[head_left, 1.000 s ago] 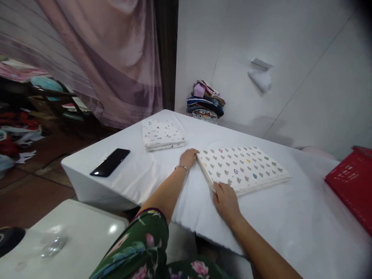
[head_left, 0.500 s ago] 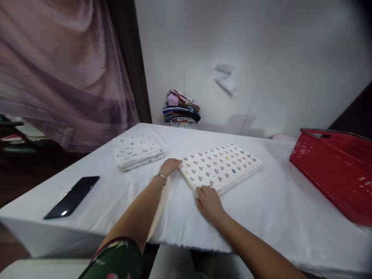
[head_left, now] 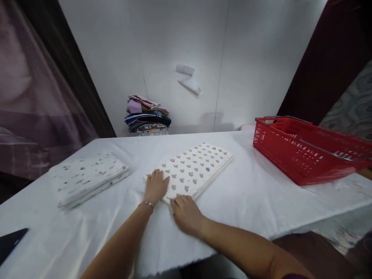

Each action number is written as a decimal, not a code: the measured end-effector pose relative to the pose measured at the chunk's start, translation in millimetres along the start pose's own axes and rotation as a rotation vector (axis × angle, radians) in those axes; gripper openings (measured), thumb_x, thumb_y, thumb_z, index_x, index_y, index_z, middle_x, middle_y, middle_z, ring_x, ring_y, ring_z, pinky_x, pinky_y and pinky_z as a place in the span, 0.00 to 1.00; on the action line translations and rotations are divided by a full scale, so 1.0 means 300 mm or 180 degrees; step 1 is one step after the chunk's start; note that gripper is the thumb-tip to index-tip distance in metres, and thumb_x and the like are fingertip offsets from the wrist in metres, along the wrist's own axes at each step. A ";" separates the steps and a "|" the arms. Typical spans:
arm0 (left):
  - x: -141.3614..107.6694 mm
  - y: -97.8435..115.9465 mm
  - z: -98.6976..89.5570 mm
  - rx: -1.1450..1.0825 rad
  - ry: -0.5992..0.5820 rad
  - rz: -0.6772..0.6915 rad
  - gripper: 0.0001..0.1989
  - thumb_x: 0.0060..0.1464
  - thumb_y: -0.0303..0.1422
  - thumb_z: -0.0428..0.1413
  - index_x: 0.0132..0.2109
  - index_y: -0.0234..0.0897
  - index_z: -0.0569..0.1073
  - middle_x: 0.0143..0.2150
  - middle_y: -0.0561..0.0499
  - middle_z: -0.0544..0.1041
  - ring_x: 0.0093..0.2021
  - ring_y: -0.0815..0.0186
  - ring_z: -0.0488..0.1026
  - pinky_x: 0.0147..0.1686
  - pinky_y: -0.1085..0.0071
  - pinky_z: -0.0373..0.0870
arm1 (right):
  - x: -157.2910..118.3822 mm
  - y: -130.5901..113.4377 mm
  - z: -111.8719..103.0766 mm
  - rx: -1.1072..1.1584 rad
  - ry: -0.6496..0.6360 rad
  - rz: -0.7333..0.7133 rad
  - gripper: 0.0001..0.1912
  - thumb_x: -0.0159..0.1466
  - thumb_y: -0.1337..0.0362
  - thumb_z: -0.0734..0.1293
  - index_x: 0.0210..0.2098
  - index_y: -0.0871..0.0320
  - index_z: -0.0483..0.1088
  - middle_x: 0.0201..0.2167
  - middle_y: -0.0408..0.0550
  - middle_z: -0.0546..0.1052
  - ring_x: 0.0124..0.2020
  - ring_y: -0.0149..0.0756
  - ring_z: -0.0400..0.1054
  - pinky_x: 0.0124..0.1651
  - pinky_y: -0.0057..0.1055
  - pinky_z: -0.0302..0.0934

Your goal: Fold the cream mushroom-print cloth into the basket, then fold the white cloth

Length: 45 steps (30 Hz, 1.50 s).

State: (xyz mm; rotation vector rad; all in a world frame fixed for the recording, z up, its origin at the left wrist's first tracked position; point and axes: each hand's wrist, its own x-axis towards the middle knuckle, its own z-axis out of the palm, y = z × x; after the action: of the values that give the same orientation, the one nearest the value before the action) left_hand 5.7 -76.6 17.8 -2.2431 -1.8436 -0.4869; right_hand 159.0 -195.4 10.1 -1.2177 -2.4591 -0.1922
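Observation:
A folded white cloth [head_left: 194, 166] with grey and a few coloured motifs lies flat on the white-covered table [head_left: 238, 209]. My left hand [head_left: 157, 186] rests on its near left corner, fingers a little apart and palm down. At the near edge of the same cloth is my right hand [head_left: 187, 213], its fingertips on top and the thumb at the edge, gripping it. Another folded patterned cloth [head_left: 90, 174] sits to the left, touched by neither hand.
On the right of the table stands a red plastic basket [head_left: 296, 155] with metal handles. A stack of folded clothes [head_left: 148, 116] is by the wall at the back. A dark flat object [head_left: 11, 242] lies at the left front edge.
The view has turned to the right, bringing more of the basket in. My left hand has moved from the cloth's left corner onto its top, closer to my right hand.

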 end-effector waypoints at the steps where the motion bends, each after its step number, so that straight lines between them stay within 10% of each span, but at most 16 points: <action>1: -0.007 -0.003 0.011 0.0037 -0.0023 0.0025 0.24 0.58 0.40 0.43 0.55 0.27 0.66 0.60 0.35 0.63 0.60 0.51 0.57 0.58 0.54 0.53 | -0.005 0.010 -0.013 0.0094 -0.0035 -0.0077 0.17 0.59 0.69 0.61 0.49 0.65 0.62 0.38 0.54 0.69 0.40 0.42 0.60 0.41 0.37 0.56; 7: -0.013 -0.018 0.022 0.0138 -0.0091 0.0042 0.25 0.58 0.40 0.42 0.55 0.27 0.66 0.60 0.35 0.63 0.61 0.50 0.57 0.58 0.53 0.53 | -0.018 0.194 -0.121 0.0772 -0.0120 -0.0281 0.07 0.61 0.68 0.59 0.39 0.58 0.65 0.36 0.46 0.71 0.39 0.34 0.63 0.43 0.29 0.57; 16: -0.020 -0.021 0.044 -0.0045 0.0027 -0.0061 0.25 0.59 0.40 0.40 0.55 0.28 0.67 0.61 0.37 0.62 0.62 0.53 0.56 0.59 0.54 0.52 | -0.055 0.854 -0.182 0.0172 0.0367 0.2624 0.17 0.63 0.66 0.57 0.49 0.59 0.68 0.52 0.51 0.70 0.53 0.36 0.60 0.54 0.31 0.53; 21: -0.026 -0.021 0.049 -0.0186 0.0125 -0.0143 0.24 0.59 0.40 0.40 0.55 0.31 0.67 0.61 0.40 0.63 0.61 0.54 0.57 0.60 0.55 0.51 | -0.064 1.083 -0.183 0.0158 0.0121 0.3307 0.18 0.63 0.60 0.58 0.46 0.64 0.71 0.46 0.57 0.73 0.46 0.40 0.66 0.45 0.29 0.57; 28: -0.025 -0.033 0.073 -0.0307 0.0119 -0.0249 0.24 0.58 0.40 0.41 0.56 0.34 0.66 0.61 0.42 0.63 0.62 0.56 0.56 0.61 0.57 0.50 | -0.025 1.213 -0.139 0.0422 -0.0293 0.3552 0.16 0.56 0.55 0.66 0.33 0.63 0.75 0.32 0.52 0.77 0.31 0.35 0.69 0.28 0.25 0.53; 45: -0.024 -0.040 0.085 -0.0345 0.0024 -0.0320 0.23 0.56 0.41 0.43 0.55 0.38 0.67 0.61 0.45 0.64 0.63 0.57 0.55 0.61 0.57 0.50 | -0.032 1.281 -0.107 0.0110 -0.0505 0.3307 0.14 0.60 0.59 0.62 0.36 0.62 0.74 0.36 0.53 0.77 0.36 0.37 0.68 0.32 0.25 0.52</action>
State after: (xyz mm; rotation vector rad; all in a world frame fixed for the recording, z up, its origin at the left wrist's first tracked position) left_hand -3.9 -71.6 -9.2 -2.2199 -1.9786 -0.6257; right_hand 476.1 23.9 17.2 -2.3434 -1.6127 0.2433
